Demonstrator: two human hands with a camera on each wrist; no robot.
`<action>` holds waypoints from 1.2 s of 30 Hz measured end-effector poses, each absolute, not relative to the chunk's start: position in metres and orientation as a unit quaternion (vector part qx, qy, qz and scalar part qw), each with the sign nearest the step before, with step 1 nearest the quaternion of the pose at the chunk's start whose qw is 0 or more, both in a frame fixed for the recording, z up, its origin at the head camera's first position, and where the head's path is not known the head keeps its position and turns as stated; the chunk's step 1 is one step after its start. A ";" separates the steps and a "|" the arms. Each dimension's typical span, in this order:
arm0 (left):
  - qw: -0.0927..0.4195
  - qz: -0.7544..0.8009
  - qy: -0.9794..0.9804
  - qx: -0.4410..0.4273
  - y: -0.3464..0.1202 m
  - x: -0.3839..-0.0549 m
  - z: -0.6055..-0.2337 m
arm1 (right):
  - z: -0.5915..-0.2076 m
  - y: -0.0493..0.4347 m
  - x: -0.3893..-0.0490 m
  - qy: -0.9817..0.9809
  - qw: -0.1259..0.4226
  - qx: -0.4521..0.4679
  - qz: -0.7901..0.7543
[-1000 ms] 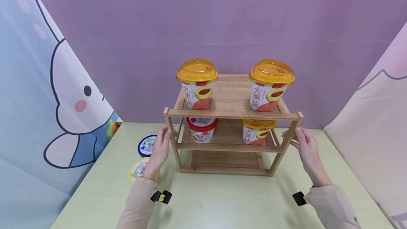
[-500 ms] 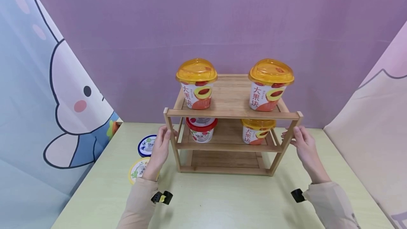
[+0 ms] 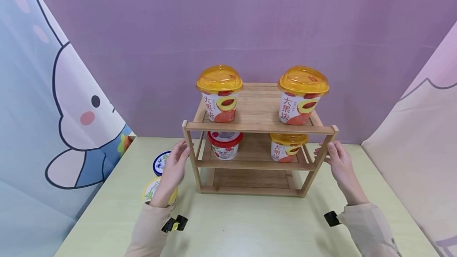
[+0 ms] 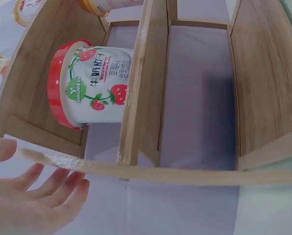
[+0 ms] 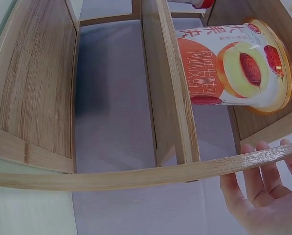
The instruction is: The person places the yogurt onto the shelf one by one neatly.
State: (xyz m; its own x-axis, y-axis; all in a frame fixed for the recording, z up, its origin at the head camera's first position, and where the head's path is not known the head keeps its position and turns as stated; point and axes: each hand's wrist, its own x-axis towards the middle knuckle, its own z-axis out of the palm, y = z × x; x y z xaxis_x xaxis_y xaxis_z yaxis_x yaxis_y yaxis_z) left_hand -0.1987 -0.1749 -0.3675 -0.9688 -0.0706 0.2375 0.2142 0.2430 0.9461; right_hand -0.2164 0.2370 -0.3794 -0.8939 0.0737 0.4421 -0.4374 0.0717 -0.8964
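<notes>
A three-tier wooden rack point(image 3: 260, 128) stands on the table between both hands. On its top tier are two yogurt cups with orange domed lids, a left cup point(image 3: 220, 107) and a right cup point(image 3: 299, 108). The middle tier carries a red-rimmed strawberry yogurt cup point(image 4: 101, 83) at left and a peach-print yogurt cup point(image 5: 229, 68) at right. My left hand point(image 3: 173, 169) is beside the rack's left front post, thumb and fingers spread apart around it without a grip. My right hand point(image 3: 341, 169) holds the right front post, fingers behind it and thumb at the front.
Left of the rack, a blue-rimmed tub point(image 3: 160, 163) and a yellow-rimmed tub point(image 3: 151, 187) sit on the pale table point(image 3: 250, 225), partly covered by my left forearm. A purple cloth point(image 3: 250, 19) hangs behind the rack.
My left hand has loosened from the left post and drawn slightly left. The right hand stays at its post. Rack and cups keep their arrangement; the whole view shifts slightly left.
</notes>
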 end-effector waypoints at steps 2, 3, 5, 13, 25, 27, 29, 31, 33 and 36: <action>0.113 -0.609 -0.783 -0.051 -0.179 -0.196 -0.367 | -0.380 0.236 -0.216 -0.707 0.194 0.125 0.669; 0.111 -0.607 -0.785 -0.052 -0.181 -0.194 -0.366 | -0.380 0.236 -0.216 -0.704 0.195 0.125 0.671; 0.110 -0.609 -0.783 -0.058 -0.186 -0.191 -0.365 | -0.379 0.235 -0.215 -0.699 0.196 0.124 0.676; 0.112 -0.551 -0.824 -0.071 -0.209 -0.176 -0.361 | -0.379 0.234 -0.216 -0.703 0.196 0.120 0.673; 0.123 -0.410 -0.898 -0.101 -0.235 -0.153 -0.371 | -0.379 0.234 -0.216 -0.694 0.202 0.126 0.680; 0.114 -0.388 -0.909 -0.097 -0.238 -0.150 -0.373 | -0.379 0.233 -0.215 -0.695 0.202 0.128 0.678; 0.104 -0.354 -0.925 -0.088 -0.240 -0.147 -0.375 | -0.378 0.233 -0.215 -0.697 0.202 0.128 0.676; 0.096 -0.314 -0.942 -0.075 -0.241 -0.145 -0.377 | -0.379 0.234 -0.215 -0.701 0.202 0.128 0.672; 0.090 -0.270 -0.957 -0.061 -0.240 -0.142 -0.378 | -0.379 0.234 -0.215 -0.703 0.202 0.125 0.671; 0.095 -0.212 -0.971 -0.050 -0.238 -0.140 -0.382 | -0.379 0.234 -0.215 -0.708 0.203 0.120 0.665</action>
